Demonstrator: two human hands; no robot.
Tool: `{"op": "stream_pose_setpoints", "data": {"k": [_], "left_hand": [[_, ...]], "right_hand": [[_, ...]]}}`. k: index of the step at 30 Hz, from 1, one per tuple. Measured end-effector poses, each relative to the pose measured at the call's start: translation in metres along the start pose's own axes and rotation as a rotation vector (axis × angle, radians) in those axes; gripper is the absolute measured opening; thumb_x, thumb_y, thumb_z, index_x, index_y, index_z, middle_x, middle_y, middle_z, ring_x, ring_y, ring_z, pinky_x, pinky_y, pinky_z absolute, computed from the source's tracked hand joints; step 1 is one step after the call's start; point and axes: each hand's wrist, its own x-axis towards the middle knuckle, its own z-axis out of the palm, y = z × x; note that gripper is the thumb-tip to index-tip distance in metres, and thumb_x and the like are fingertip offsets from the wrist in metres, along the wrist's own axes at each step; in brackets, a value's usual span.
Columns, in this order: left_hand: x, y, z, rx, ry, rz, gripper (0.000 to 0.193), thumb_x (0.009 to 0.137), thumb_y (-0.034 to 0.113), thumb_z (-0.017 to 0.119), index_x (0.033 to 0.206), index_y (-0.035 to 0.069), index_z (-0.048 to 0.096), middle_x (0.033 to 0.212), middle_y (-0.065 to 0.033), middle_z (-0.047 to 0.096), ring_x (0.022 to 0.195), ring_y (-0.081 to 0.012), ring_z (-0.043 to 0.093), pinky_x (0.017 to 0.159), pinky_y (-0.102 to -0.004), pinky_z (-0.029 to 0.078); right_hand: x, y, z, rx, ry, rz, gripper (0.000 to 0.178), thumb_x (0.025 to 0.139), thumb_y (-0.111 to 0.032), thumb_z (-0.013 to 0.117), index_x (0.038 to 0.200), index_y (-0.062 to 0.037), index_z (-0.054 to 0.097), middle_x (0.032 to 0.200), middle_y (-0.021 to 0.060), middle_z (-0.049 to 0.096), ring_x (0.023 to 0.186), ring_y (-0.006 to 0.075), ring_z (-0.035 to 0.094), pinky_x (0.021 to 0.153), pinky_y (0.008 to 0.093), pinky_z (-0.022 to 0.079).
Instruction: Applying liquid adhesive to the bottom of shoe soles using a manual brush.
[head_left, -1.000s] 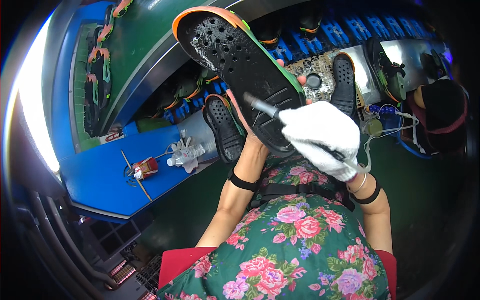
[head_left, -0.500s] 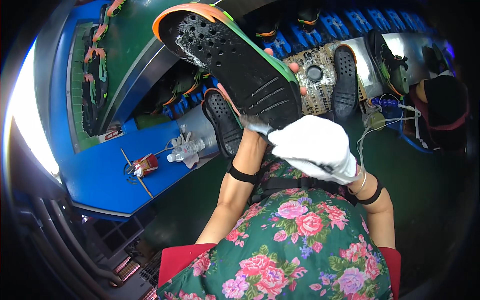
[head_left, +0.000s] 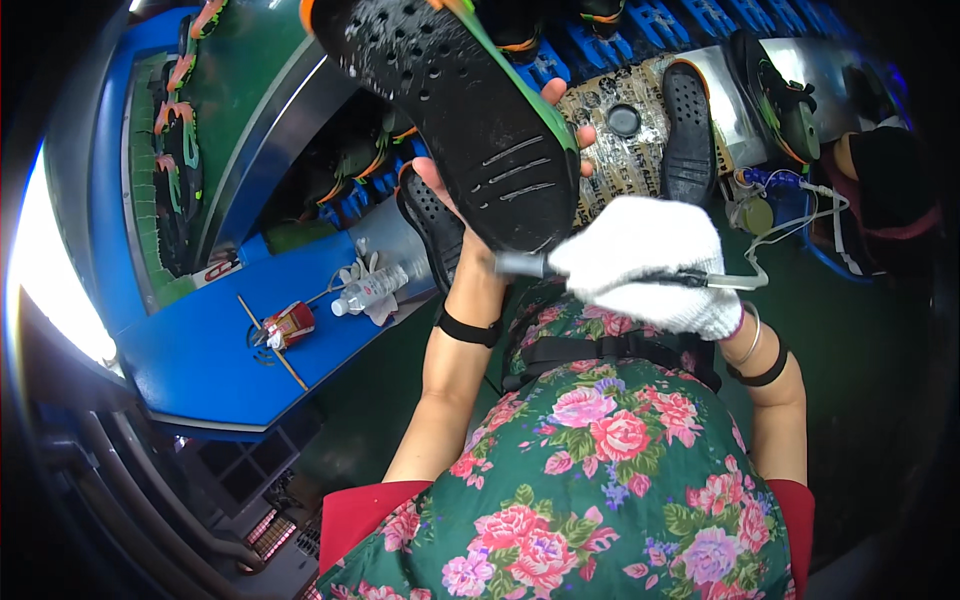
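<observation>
My left hand (head_left: 437, 183) grips a large shoe sole (head_left: 500, 130) from beneath, thumb on one edge and fingertips past the other. The sole is black inside with round holes and slits, and has a green and orange rim. White wet-looking streaks mark its forefoot, which runs out of the top of the picture. In a white knitted glove, my right hand (head_left: 640, 250) is closed on a brush (head_left: 520, 264) with a dark handle, from which a thin pale hose (head_left: 745, 280) leads off. The blurred brush tip is just by the heel end; whether it touches cannot be told.
One sole (head_left: 432, 222) lies behind my left wrist; another sole (head_left: 690, 140) lies beside a taped cardboard piece (head_left: 620, 160). Right of these stands a shoe (head_left: 785, 110). A blue table (head_left: 200, 350) at left bears a plastic bottle (head_left: 370, 290) and a red container (head_left: 290, 325).
My left hand has shifted the sole up and slightly left, tilting it. The gloved hand has turned, showing the brush handle and hose, and the brush sits a little lower, by the heel end.
</observation>
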Motion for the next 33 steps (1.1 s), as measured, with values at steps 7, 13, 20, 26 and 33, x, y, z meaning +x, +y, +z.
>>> {"op": "stream_pose_setpoints", "data": {"k": [7, 13, 20, 26, 33], "left_hand": [[0.002, 0.013, 0.002, 0.069, 0.032, -0.177, 0.127, 0.075, 0.089, 0.065, 0.159, -0.001, 0.032, 0.152, -0.0233, 0.044, 0.119, -0.0444, 0.058, 0.099, -0.0540, 0.056], [-0.010, 0.031, -0.021, 0.139, 0.161, -0.261, 0.122, 0.078, 0.084, 0.067, 0.160, 0.001, 0.030, 0.154, -0.0303, 0.042, 0.132, -0.0469, 0.055, 0.102, -0.0574, 0.056], [-0.017, 0.038, -0.033, 0.364, 0.467, -0.291, 0.111, 0.081, 0.072, 0.068, 0.162, 0.004, 0.033, 0.162, -0.0314, 0.035, 0.143, -0.0485, 0.047, 0.115, -0.0617, 0.044], [-0.012, 0.043, -0.038, 0.278, 0.397, -0.226, 0.111, 0.083, 0.074, 0.065, 0.162, 0.003, 0.032, 0.161, -0.0327, 0.035, 0.141, -0.0489, 0.049, 0.113, -0.0613, 0.045], [-0.014, 0.014, -0.001, -0.184, 0.402, -0.118, 0.072, 0.103, 0.056, 0.050, 0.153, 0.005, 0.050, 0.150, -0.0206, 0.057, 0.130, -0.0349, 0.062, 0.112, -0.0512, 0.050]], "right_hand": [[-0.007, -0.005, 0.015, -0.175, -0.113, -0.088, 0.023, 0.080, -0.007, 0.083, 0.102, -0.0132, 0.081, 0.105, 0.0074, 0.080, 0.089, 0.0260, 0.076, 0.077, 0.0348, 0.060], [0.006, -0.006, 0.005, -0.338, -0.039, -0.090, 0.020, 0.079, -0.006, 0.083, 0.099, -0.0080, 0.081, 0.103, 0.0095, 0.080, 0.091, 0.0268, 0.077, 0.077, 0.0357, 0.060], [-0.004, -0.004, 0.011, -0.085, -0.186, -0.064, 0.023, 0.079, -0.006, 0.082, 0.102, -0.0089, 0.080, 0.101, 0.0094, 0.080, 0.086, 0.0247, 0.076, 0.075, 0.0342, 0.060], [0.005, 0.002, 0.013, -0.092, -0.101, 0.058, 0.011, 0.079, -0.003, 0.083, 0.090, -0.0044, 0.081, 0.094, 0.0138, 0.079, 0.087, 0.0280, 0.077, 0.078, 0.0368, 0.060], [0.021, 0.002, -0.005, 0.029, 0.150, 0.241, 0.016, 0.081, 0.005, 0.080, 0.096, -0.0024, 0.080, 0.100, 0.0118, 0.080, 0.093, 0.0226, 0.076, 0.084, 0.0330, 0.059]]}}
